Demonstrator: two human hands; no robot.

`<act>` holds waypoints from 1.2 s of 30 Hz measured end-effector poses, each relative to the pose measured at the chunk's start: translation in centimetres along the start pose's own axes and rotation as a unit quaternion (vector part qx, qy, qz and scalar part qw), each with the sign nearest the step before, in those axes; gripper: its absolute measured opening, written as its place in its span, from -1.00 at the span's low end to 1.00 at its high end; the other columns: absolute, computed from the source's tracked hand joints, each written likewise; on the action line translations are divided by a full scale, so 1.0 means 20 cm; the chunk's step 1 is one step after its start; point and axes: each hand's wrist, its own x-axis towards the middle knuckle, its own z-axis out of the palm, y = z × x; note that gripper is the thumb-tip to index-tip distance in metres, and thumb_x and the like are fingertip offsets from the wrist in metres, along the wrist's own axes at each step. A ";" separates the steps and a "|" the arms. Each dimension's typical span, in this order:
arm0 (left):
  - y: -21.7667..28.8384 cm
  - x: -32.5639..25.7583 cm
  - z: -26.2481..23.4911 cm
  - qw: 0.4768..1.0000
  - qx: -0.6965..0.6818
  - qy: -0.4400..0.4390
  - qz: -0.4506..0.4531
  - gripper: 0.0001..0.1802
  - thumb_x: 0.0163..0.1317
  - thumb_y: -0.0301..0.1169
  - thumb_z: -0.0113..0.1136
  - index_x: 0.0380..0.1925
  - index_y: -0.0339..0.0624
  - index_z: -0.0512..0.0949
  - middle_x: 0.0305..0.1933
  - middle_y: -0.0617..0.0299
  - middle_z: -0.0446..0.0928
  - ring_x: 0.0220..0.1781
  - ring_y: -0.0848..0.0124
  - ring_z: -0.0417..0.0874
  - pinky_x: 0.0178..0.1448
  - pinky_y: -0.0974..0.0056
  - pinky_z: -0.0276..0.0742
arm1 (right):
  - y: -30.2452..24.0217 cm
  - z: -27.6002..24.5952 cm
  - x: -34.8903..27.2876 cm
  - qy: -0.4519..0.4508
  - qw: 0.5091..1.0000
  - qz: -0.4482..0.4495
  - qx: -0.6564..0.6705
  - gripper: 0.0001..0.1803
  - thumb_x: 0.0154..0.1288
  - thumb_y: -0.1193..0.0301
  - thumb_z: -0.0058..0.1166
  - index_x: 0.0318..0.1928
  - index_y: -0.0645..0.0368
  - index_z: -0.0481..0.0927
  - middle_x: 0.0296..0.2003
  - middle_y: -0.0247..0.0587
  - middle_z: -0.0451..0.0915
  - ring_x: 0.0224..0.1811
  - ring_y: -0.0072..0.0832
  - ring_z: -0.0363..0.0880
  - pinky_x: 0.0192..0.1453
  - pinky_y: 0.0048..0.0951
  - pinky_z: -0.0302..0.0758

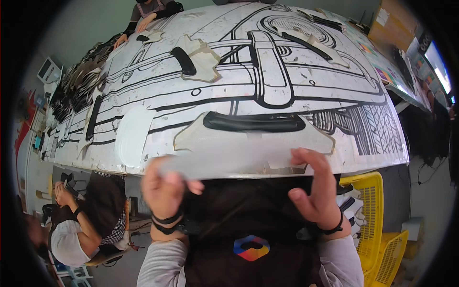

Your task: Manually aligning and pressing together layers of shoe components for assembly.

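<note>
My left hand (pixel 165 186) is closed at the near table edge, on one end of a pale, thin sheet (pixel 224 160) smeared by motion. My right hand (pixel 316 186) is raised at the other side with thumb and fingers apart, fingertips close to the right part of a flat cream piece (pixel 313 141). Along the far edge of this piece runs a curved black padded strip (pixel 253 123). The pale sheet covers much of the piece's near part. A white, rounded patch (pixel 135 136) lies on the table left of it.
Similar cream-and-black pieces (pixel 205 60) lie across the line-drawn tabletop (pixel 167 103), with a dark pile (pixel 79 86) at left. One person's hand (pixel 146 23) is at the far edge; another person (pixel 79 225) sits lower left. Yellow baskets (pixel 370 205) stand at right.
</note>
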 end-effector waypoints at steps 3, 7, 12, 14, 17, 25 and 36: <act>-0.08 0.03 0.14 0.989 0.021 -0.032 -0.142 -0.71 0.20 -0.50 0.07 -0.10 -0.43 0.36 -0.27 0.02 0.48 -0.62 0.43 0.49 -0.60 0.43 0.42 | 0.04 0.05 0.00 0.013 1.000 -0.006 -0.026 -0.44 0.05 0.45 0.29 0.03 0.34 0.35 -0.11 0.01 0.54 -0.24 -0.13 0.56 -0.12 -0.36 0.50; -0.19 0.03 0.17 0.972 0.224 0.068 -0.009 -0.55 0.10 -0.49 0.28 0.01 -0.36 0.44 -0.34 0.21 0.51 -0.36 0.48 0.45 -0.27 0.44 0.39 | 0.12 0.14 -0.06 0.080 0.996 0.045 -0.009 -0.39 0.06 0.53 0.28 0.09 0.30 0.25 -0.35 -0.11 0.54 -0.46 -0.36 0.55 -0.32 -0.53 0.48; -0.27 0.02 0.11 0.887 0.452 0.023 0.098 -0.54 -0.05 -0.44 0.37 -0.07 -0.27 0.55 -0.41 0.27 0.46 -0.38 0.40 0.30 -0.21 0.36 0.23 | 0.18 0.21 -0.12 0.187 0.974 0.064 0.111 -0.33 0.02 0.61 0.26 0.12 0.30 0.18 -0.52 -0.28 0.36 -0.53 -0.55 0.39 -0.43 -0.61 0.33; -0.28 0.01 0.10 0.865 0.481 0.024 0.139 -0.53 -0.09 -0.42 0.39 -0.09 -0.24 0.57 -0.45 0.29 0.44 -0.40 0.36 0.25 -0.20 0.34 0.19 | 0.19 0.19 -0.11 0.195 0.980 -0.008 -0.032 -0.37 0.01 0.63 0.27 0.06 0.29 0.18 -0.51 -0.31 0.30 -0.53 -0.59 0.30 -0.46 -0.64 0.24; -0.29 0.02 0.11 0.838 0.522 0.017 0.156 -0.54 -0.06 -0.40 0.38 -0.08 -0.22 0.57 -0.52 0.34 0.40 -0.37 0.35 0.26 -0.12 0.33 0.17 | 0.21 0.16 -0.09 0.125 0.972 -0.040 -0.195 -0.44 -0.02 0.59 0.30 -0.06 0.26 0.22 -0.46 -0.28 0.32 -0.54 -0.59 0.25 -0.50 -0.60 0.17; -0.31 0.01 0.08 0.819 0.558 -0.011 0.135 -0.60 -0.01 -0.47 0.31 -0.09 -0.19 0.58 -0.60 0.36 0.31 -0.34 0.38 0.23 -0.17 0.36 0.17 | 0.25 0.26 -0.13 0.187 0.975 0.114 -0.045 -0.53 0.05 0.53 0.23 -0.16 0.23 0.18 -0.28 -0.23 0.20 -0.33 -0.52 0.21 -0.20 -0.49 0.23; -0.39 -0.02 0.04 0.904 0.417 0.028 0.083 -0.54 -0.03 -0.57 0.28 -0.06 -0.17 0.41 -0.53 0.34 0.26 -0.40 0.48 0.22 -0.33 0.42 0.15 | 0.20 0.27 -0.06 0.152 0.970 0.020 -0.188 -0.67 -0.09 0.59 0.24 -0.33 0.11 0.36 -0.65 -0.44 0.25 -0.59 -0.45 0.21 -0.25 -0.33 0.11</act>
